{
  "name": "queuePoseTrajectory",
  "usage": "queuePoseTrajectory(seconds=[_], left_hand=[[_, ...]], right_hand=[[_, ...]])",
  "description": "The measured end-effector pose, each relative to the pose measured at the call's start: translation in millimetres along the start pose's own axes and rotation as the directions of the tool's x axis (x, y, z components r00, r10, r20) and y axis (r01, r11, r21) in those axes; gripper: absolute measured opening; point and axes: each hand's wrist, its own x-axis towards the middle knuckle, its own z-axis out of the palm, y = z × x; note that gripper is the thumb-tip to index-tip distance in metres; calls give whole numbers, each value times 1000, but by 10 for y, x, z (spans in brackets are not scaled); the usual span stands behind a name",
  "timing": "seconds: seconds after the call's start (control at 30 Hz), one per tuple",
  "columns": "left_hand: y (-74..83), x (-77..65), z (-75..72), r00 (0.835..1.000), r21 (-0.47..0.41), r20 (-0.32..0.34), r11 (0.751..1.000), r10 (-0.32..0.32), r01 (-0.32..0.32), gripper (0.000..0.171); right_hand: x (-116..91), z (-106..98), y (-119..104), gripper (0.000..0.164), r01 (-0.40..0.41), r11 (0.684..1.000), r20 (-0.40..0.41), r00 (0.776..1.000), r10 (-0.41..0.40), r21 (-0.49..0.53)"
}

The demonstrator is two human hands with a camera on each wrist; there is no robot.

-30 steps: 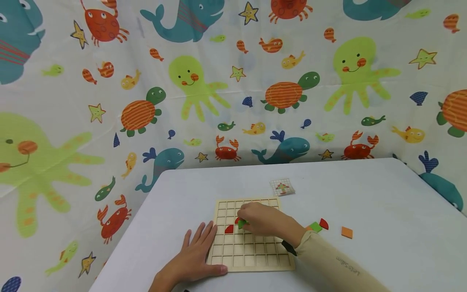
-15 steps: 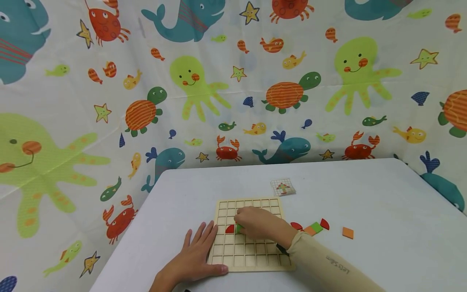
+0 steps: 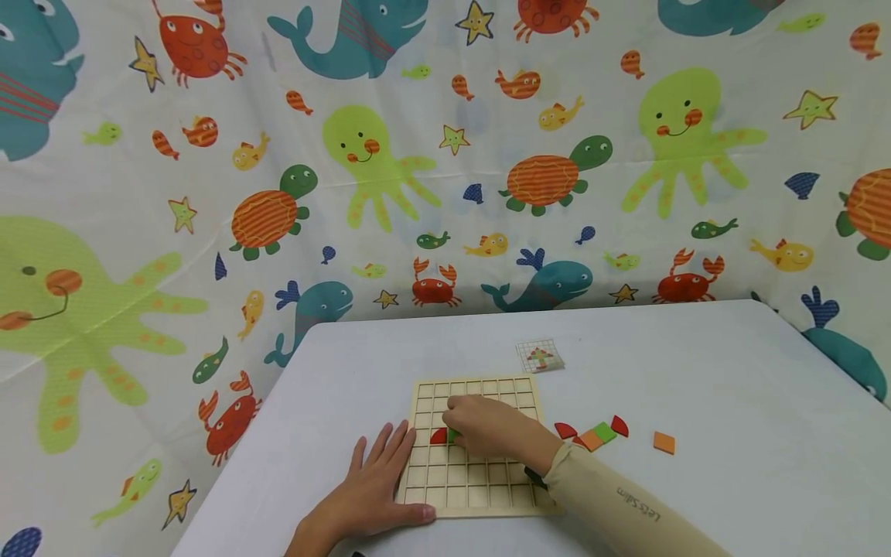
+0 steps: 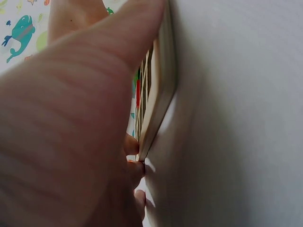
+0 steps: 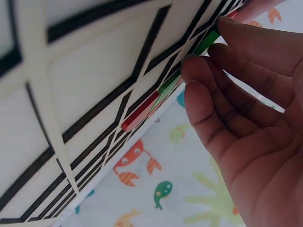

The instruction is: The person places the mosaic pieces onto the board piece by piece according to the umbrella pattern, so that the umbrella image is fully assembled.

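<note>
A wooden grid board (image 3: 487, 495) lies on the white table. My right hand (image 3: 490, 425) bends over its middle, thumb and fingertips pinching a green tile (image 5: 207, 42) down at a cell. In the head view that green tile sits just right of a red quarter-circle piece (image 3: 438, 436). The right wrist view shows another green piece (image 5: 169, 84) and a red piece (image 5: 140, 111) lying in the grid; my hand hides them in the head view. My left hand (image 3: 376, 487) rests with fingers spread along the board's left edge, thumb at the near edge.
Right of the board lie loose pieces: a red quarter-circle (image 3: 564, 430), an orange tile (image 3: 591, 440), a green tile (image 3: 605, 432), another red quarter-circle (image 3: 619, 425) and an orange square (image 3: 664, 442). A printed pattern card (image 3: 539, 356) lies behind the board.
My right hand has shifted slightly left and down, bringing the green tile from a tilt above the board to the cell beside the red quarter-circle. The left hand has stayed put.
</note>
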Motion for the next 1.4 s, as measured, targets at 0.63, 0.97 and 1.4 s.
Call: queuePoseTrajectory(seconds=[0.63, 0.97, 1.4], left_hand=[[17, 13, -13, 1000, 1, 4, 1000, -9, 9, 127], [-1, 24, -22, 1000, 1, 16, 1000, -14, 14, 127], [-4, 6, -3, 1000, 17, -3, 1000, -7, 7, 127]], right_hand=[[-149, -71, 19, 28, -24, 990, 41, 999, 18, 140], [-437, -143, 165, 70, -85, 943, 42, 996, 75, 322], [-884, -245, 327, 86, -127, 897, 50, 992, 116, 423]])
